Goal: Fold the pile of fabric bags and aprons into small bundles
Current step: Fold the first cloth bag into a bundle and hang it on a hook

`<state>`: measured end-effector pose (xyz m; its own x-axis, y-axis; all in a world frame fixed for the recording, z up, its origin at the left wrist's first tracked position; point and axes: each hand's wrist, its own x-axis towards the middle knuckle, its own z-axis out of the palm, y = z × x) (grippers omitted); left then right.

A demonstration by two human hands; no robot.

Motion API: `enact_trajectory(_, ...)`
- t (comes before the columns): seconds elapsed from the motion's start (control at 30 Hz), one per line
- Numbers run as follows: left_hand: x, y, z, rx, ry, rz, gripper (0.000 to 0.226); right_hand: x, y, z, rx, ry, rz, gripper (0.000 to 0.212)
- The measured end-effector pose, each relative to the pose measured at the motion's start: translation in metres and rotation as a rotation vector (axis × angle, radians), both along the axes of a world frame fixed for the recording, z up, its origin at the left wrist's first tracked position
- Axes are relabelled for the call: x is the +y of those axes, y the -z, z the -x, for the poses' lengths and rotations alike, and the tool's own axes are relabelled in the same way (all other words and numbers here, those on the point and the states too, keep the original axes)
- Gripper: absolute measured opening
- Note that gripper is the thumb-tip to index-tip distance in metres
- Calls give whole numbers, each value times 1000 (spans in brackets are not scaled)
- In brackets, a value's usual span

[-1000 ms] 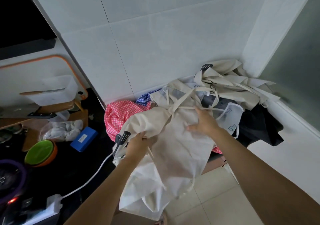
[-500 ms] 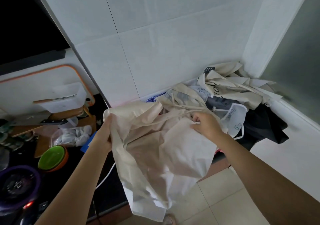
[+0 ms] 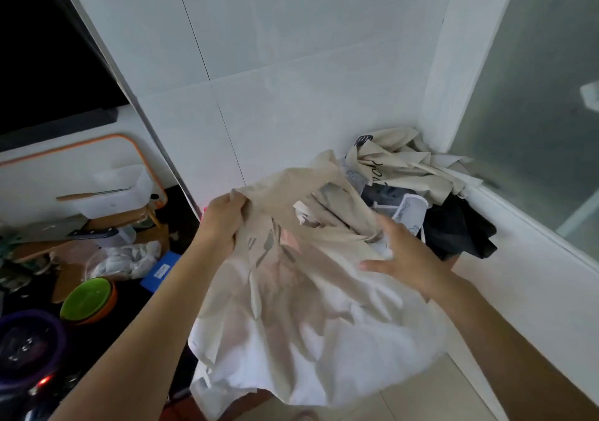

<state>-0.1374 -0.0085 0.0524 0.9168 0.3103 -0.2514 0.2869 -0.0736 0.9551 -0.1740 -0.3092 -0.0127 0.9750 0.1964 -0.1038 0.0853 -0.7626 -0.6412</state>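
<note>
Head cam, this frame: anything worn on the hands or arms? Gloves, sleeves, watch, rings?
Nothing worn that shows. The left hand and right hand are ungloved, the left forearm and right forearm bare to the frame edge: no sleeves, watch or bracelet. No rings on the fingers in view; the left fingertips are hidden in the cream cloth.

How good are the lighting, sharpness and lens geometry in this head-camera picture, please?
Head view: the left side around the green bowl is dim; the lower part of the beige fabric is washed out to white; the right hand is slightly motion-blurred; the wide-angle lens slants the joints of the tiled wall.
</note>
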Motion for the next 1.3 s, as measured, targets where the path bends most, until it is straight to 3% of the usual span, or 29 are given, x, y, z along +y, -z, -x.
enact_trajectory(0.17,-52,-23,24,-118,158,-130,50,82,-2,21,-443,-7,-308,104)
enact_trajectory(0.27,-64,-36,39,-180,250,-125,53,85,-12,11,-551,132,-423,92)
enact_trajectory(0.33,-64,-44,44,-175,282,-156,49,77,-20,3,-637,193,-403,77)
enact_trajectory(0.4,-59,-48,45,-134,282,-168,49,63,-31,-3,-700,213,-352,45)
enact_trajectory(0.47,-53,-48,44,-88,265,-134,69,44,-47,-7,-642,181,-283,17)
enact_trajectory(0.5,-51,-48,44,-78,250,-110,78,36,-56,-9,-553,138,-256,16)
enact_trajectory(0.57,-45,-45,42,-72,271,-191,68,16,-77,-10,-335,5,-199,15)
enact_trajectory(0.63,-33,-39,39,-49,455,-407,46,-8,-102,-9,-105,-144,-113,16)
enact_trajectory(0.7,-21,-33,41,59,731,-558,41,-35,-129,-6,115,-287,40,19)
enact_trajectory(0.77,-7,-26,46,203,970,-510,43,-59,-160,1,244,-361,99,20)
enact_trajectory(0.83,10,-17,45,271,1081,-308,58,-78,-192,9,296,-367,9,13)
enact_trajectory(0.9,26,-9,40,261,1100,-163,72,-93,-220,13,298,-370,-35,17)
enact_trajectory(0.97,36,-9,38,226,1111,-35,82,-100,-243,7,190,-282,-24,49)
enact_trajectory(1.07,34,-16,31,251,1014,127,66,-101,-269,-16,-104,-41,-15,76)
enact_trajectory(1.1,31,-17,24,224,971,103,56,-99,-275,-29,-188,27,7,77)
enact_trajectory(1.2,19,-13,2,71,770,-119,31,-72,-283,-72,-329,233,-8,50)
enact_trajectory(1.3,4,-8,-9,58,701,-217,43,-23,-277,-117,-338,277,-193,40)
